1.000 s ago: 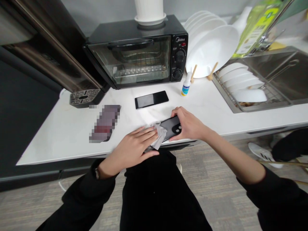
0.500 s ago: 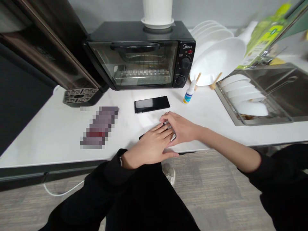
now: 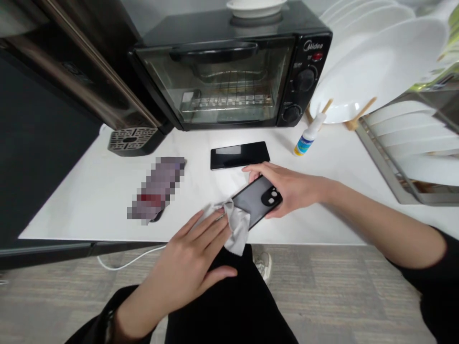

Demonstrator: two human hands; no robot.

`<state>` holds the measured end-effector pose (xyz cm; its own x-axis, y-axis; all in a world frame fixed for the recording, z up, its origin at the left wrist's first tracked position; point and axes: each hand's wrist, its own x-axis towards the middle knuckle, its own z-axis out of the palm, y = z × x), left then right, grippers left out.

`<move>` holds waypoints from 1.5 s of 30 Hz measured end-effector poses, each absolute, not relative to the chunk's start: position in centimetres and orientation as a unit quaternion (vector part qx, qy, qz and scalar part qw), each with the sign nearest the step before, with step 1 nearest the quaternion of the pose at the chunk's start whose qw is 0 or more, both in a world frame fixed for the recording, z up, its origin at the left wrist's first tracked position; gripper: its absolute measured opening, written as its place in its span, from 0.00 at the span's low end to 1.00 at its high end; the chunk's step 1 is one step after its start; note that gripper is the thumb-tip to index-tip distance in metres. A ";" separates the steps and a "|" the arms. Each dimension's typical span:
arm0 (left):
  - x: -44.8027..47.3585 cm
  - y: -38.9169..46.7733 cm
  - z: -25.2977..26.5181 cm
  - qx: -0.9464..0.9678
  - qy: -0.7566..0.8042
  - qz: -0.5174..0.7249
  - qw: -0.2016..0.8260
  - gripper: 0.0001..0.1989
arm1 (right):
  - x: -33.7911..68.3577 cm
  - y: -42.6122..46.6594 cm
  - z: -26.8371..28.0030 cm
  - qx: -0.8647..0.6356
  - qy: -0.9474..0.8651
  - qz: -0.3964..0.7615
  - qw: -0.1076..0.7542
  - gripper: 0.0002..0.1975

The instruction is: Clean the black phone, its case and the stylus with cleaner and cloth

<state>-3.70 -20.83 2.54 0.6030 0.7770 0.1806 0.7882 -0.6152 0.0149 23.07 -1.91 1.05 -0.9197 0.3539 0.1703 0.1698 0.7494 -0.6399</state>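
My right hand (image 3: 283, 186) grips the camera end of a dark-edged, greyish see-through phone case (image 3: 251, 198), thumb and fingers on its two long sides. White shows through its camera holes. My left hand (image 3: 201, 243) lies flat, fingers stretched out and thumb apart, over a light grey cloth (image 3: 238, 227) on the case's near end. That end is hidden by cloth and fingers. Just beyond, a black phone (image 3: 240, 155) lies on the white counter (image 3: 193, 191). A small white spray bottle (image 3: 308, 136) with a blue and yellow label stands to the right.
A pixelated flat item (image 3: 158, 188) lies on the left. Behind are a toaster oven (image 3: 229, 81) carrying a white saucer (image 3: 256, 7), and a dark machine with a drip tray (image 3: 132, 139). White plates (image 3: 373, 62) stand in a wooden rack beside the sink (image 3: 380, 167).
My left hand has drawn back toward me, exposing the cloth and phone case. The case now tilts up to the right in my right hand. The view has shifted closer.
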 end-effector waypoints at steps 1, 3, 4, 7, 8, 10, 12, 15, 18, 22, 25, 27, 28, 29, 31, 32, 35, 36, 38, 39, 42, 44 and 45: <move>-3.8 -21.1 2.7 -0.896 -0.434 -0.088 0.030 0.32 | 23.1 -2.0 1.1 -0.142 -0.923 0.329 0.139 0.55; -3.7 -21.0 2.8 -0.900 -0.425 -0.093 0.019 0.32 | 23.2 -2.1 1.0 -0.143 -0.921 0.332 0.142 0.57; -3.5 -20.7 2.8 -0.904 -0.417 -0.094 0.011 0.33 | 23.2 -2.2 1.0 -0.144 -0.921 0.331 0.148 0.58; -2.0 -18.8 2.7 -0.921 -0.377 -0.093 -0.031 0.35 | 23.1 -2.3 0.6 -0.142 -0.919 0.325 0.170 0.60; -1.3 -17.9 2.5 -0.925 -0.365 -0.095 -0.043 0.35 | 23.0 -2.4 0.5 -0.140 -0.920 0.323 0.175 0.60; 0.1 -15.9 2.2 -0.928 -0.354 -0.101 -0.059 0.35 | 22.9 -2.5 0.4 -0.136 -0.921 0.318 0.179 0.61; 1.5 -14.0 1.9 -0.928 -0.351 -0.105 -0.069 0.38 | 22.8 -2.5 0.3 -0.134 -0.921 0.316 0.185 0.61; 3.0 -12.3 1.6 -0.928 -0.349 -0.101 -0.082 0.37 | 22.7 -2.5 0.2 -0.137 -0.917 0.314 0.202 0.60; 3.2 -12.4 1.5 -0.920 -0.375 -0.104 -0.057 0.37 | 22.8 -2.5 0.0 -0.143 -0.917 0.311 0.207 0.59; 1.5 -14.6 1.7 -0.901 -0.424 -0.093 -0.001 0.38 | 23.1 -2.4 0.0 -0.149 -0.918 0.308 0.200 0.62; -0.6 -16.9 2.0 -0.894 -0.439 -0.083 0.028 0.36 | 23.1 -2.3 0.1 -0.160 -0.918 0.310 0.191 0.62; -1.9 -18.4 2.1 -0.890 -0.448 -0.072 0.047 0.35 | 23.0 -2.3 0.1 -0.165 -0.918 0.309 0.188 0.62; -2.4 -19.1 2.2 -0.890 -0.448 -0.065 0.051 0.34 | 23.0 -2.3 0.1 -0.165 -0.918 0.307 0.187 0.63; -2.8 -19.7 2.2 -0.892 -0.445 -0.060 0.053 0.33 | 23.0 -2.3 0.1 -0.164 -0.919 0.306 0.187 0.63; -3.2 -20.5 2.4 -0.894 -0.442 -0.058 0.050 0.33 | 22.9 -2.3 0.0 -0.158 -0.921 0.304 0.187 0.63; -3.2 -20.7 2.4 -0.894 -0.442 -0.060 0.046 0.33 | 22.8 -2.4 0.0 -0.155 -0.921 0.304 0.186 0.64; -2.1 -19.8 2.5 -0.901 -0.427 -0.079 0.022 0.34 | 22.7 -2.5 0.0 -0.151 -0.922 0.302 0.192 0.64; -1.4 -19.1 2.4 -0.906 -0.414 -0.086 0.009 0.35 | 22.7 -2.6 0.0 -0.150 -0.921 0.301 0.194 0.63; 0.0 -17.2 2.1 -0.917 -0.385 -0.101 -0.019 0.37 | 22.7 -2.6 -0.1 -0.144 -0.922 0.300 0.198 0.63; 0.7 -16.2 1.9 -0.921 -0.374 -0.102 -0.030 0.38 | 22.7 -2.6 -0.2 -0.139 -0.923 0.299 0.198 0.63; 2.5 -13.2 1.4 -0.932 -0.342 -0.108 -0.048 0.39 | 22.8 -2.5 -0.5 -0.127 -0.924 0.296 0.207 0.64; 3.2 -12.0 1.3 -0.934 -0.339 -0.099 -0.057 0.37 | 22.8 -2.4 -0.6 -0.128 -0.922 0.293 0.219 0.63; 3.3 -11.8 1.4 -0.933 -0.342 -0.094 -0.058 0.36 | 22.8 -2.4 -0.6 -0.129 -0.920 0.293 0.225 0.63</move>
<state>3.34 -11.80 1.39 0.7484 0.6492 0.1362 0.6274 -0.7594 0.1721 22.80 -2.36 -0.64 -0.8654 0.3693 0.3385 0.1061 0.7955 -0.5967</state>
